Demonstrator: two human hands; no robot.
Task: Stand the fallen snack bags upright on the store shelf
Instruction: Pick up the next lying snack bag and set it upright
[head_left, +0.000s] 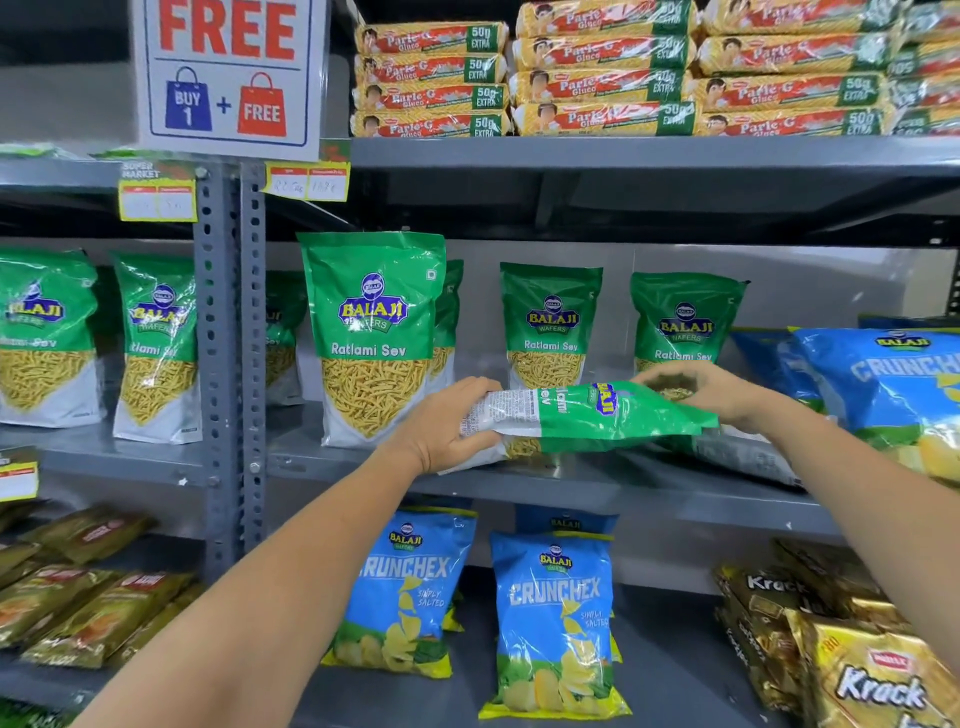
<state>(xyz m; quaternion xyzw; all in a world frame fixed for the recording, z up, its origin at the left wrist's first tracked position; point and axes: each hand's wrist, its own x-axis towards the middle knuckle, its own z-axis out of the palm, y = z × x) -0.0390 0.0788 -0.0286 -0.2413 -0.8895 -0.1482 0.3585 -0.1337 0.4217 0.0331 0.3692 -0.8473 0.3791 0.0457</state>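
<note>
A green Ratlami Sev bag (587, 418) lies sideways just above the middle shelf (571, 483), held at both ends. My left hand (447, 428) grips its white bottom end; my right hand (711, 392) pinches its green top end. Under it, to the right, another fallen bag (743, 454) lies flat on the shelf, mostly hidden. Upright Ratlami Sev bags stand behind: a big one at the left (371, 338), one in the middle (550, 322) and one at the right (685, 319).
Blue Crunchex bags (893, 384) lean at the right end of the middle shelf. A grey perforated upright post (228, 364) bounds the bay at the left. More Crunchex bags (553, 618) stand on the lower shelf; biscuit packs (602, 78) fill the top shelf.
</note>
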